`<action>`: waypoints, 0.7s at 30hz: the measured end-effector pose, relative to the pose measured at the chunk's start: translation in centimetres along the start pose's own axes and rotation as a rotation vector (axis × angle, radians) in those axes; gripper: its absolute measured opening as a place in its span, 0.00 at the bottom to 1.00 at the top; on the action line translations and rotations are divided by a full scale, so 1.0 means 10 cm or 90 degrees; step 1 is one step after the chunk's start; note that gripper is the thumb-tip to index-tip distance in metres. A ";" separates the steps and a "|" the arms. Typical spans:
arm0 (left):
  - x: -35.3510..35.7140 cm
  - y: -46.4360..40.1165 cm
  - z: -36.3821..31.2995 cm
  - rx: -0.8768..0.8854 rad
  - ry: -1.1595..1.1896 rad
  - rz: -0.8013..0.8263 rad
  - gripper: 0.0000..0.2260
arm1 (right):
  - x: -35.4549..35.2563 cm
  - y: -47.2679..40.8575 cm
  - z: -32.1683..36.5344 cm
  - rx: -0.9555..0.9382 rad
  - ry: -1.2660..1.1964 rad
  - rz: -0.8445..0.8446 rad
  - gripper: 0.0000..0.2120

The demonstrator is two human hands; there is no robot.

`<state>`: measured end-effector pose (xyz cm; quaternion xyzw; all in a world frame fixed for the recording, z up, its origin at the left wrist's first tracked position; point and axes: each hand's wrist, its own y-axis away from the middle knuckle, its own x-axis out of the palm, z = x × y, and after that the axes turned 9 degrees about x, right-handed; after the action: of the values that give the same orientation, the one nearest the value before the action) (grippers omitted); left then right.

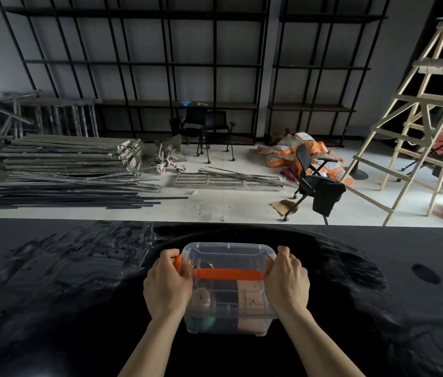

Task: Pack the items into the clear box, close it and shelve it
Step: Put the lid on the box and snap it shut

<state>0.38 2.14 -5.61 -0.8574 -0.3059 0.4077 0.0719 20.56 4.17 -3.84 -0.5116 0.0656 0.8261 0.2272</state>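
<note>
both hands, left hand (166, 284) and right hand (287, 281), are clamping the ends of the packed clear box (228, 289) on the black table (52, 295), lid on, orange latch (178, 263) being pressed; next, probably lifting toward the shelving (177, 104).

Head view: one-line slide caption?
Both hands, left hand and right hand, press the ends of the lidded clear box on the black table.

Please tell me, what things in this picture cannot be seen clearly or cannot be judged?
Head view only:
- The side latches of the clear box: the left hand and right hand cover them, so locked or not is unknown.
- The items inside: blurred by the lid and orange handle.
- The small blue thing on the shelf: too small to identify.
</note>
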 end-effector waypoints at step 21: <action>-0.03 -0.04 0.00 -0.232 0.407 0.258 0.16 | 0.12 -0.10 -0.23 0.165 -0.403 0.304 0.23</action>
<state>0.09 2.24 -5.25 -0.9823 -0.1602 0.0661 -0.0716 22.42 4.67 -5.80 -0.1697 0.2126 0.9570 0.1005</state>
